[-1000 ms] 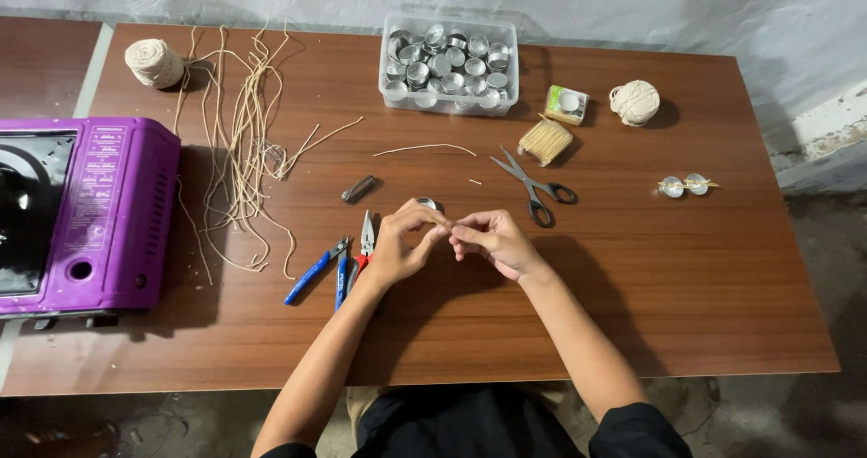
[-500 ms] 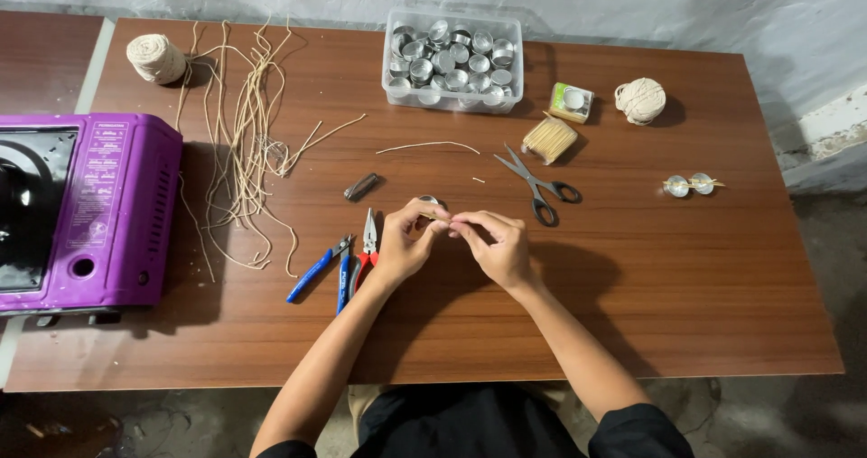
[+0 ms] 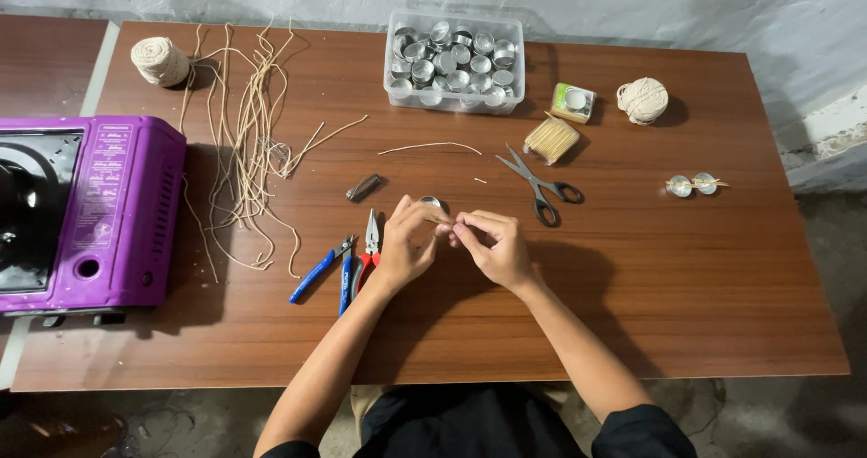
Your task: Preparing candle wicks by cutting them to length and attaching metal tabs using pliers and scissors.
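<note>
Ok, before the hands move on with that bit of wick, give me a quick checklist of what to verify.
1. Wick piece pinched between left hand and right hand: ok, though it is barely visible.
2. Small metal cup close behind the fingers: ok.
3. Scissors within easy reach, lying open: ok.
4. Pliers beside the left hand: ok.
5. Spare cut wick free on the table: ok.
6. Wick threaded into the cup: cannot tell.
</note>
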